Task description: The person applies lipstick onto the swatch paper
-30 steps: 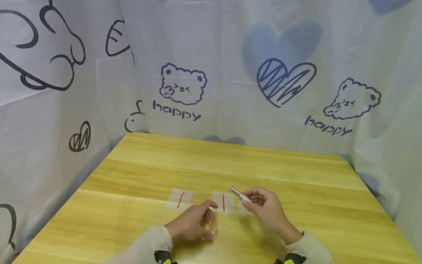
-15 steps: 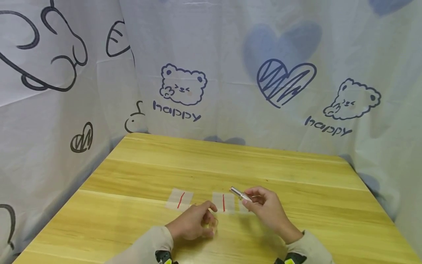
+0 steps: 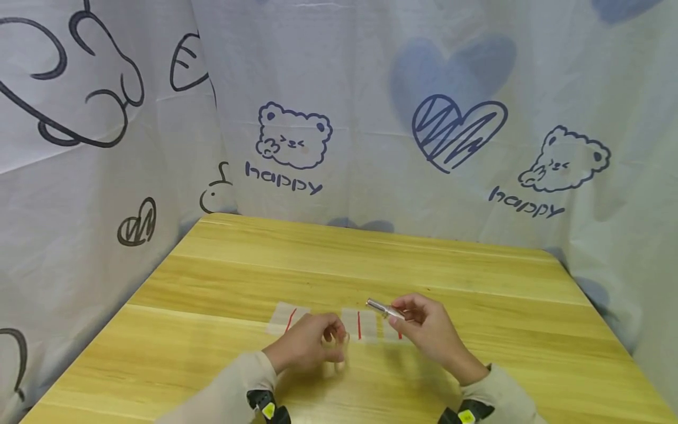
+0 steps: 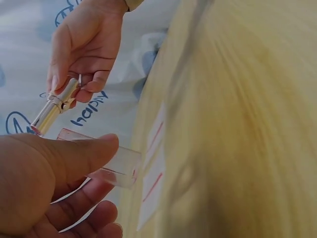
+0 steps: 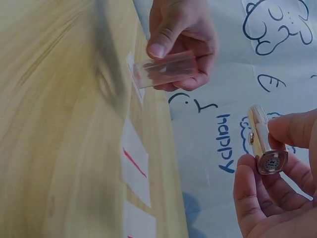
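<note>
My left hand (image 3: 309, 341) pinches a clear, pink-tinged lipstick cap (image 5: 171, 70) between thumb and fingers, above the table. In the left wrist view the cap lies at a slant behind the thumb. My right hand (image 3: 431, 333) grips a shiny silver-gold lipstick tube (image 3: 377, 306) between thumb and fingertips, its far end pointing left and slightly up. A small red tip shows at that end in the left wrist view, while the right wrist view shows its squarish base with a round label. Cap and tube are apart.
Pale paper strips lie in a row on the wooden table (image 3: 339, 259): a left strip (image 3: 276, 320), a middle strip (image 3: 349, 321) and a partly covered right strip (image 3: 390, 333), each with a red line. A white curtain (image 3: 371, 118) with drawings surrounds the table.
My left hand has risen slightly away from me with the cap and its fingers have curled in more. The right hand has tilted slightly with the lipstick tube, uncovering the right strip's red line.
</note>
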Demonstrator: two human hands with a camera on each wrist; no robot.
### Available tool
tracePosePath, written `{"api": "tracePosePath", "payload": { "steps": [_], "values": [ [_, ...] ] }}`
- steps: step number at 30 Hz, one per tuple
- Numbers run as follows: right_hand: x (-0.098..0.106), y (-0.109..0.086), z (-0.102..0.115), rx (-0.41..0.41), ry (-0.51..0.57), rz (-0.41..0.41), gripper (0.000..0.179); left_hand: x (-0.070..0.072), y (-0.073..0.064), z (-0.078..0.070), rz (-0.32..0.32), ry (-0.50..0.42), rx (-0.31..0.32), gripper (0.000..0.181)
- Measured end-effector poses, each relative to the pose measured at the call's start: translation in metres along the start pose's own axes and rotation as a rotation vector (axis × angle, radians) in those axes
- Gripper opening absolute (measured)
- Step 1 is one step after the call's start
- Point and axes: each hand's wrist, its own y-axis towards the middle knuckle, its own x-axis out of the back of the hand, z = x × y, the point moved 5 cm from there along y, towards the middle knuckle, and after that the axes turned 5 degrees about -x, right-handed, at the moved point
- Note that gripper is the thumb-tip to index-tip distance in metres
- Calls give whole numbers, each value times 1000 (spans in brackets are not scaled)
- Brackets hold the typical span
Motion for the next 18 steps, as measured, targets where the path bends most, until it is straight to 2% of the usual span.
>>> {"api": "tracePosePath", "payload": {
  "steps": [6, 12, 18],
  "values": [
    [-2, -2, 7, 51, -27, 73, 20, 8, 4, -7, -31, 27, -49, 22],
    [-10, -4, 14, 109, -39, 181, 20, 10, 7, -12, -51, 67, -59, 21],
    [-17, -6, 19, 146, -70, 219, 19, 11, 8, -20, -32, 64, -51, 20]
  ]
}}
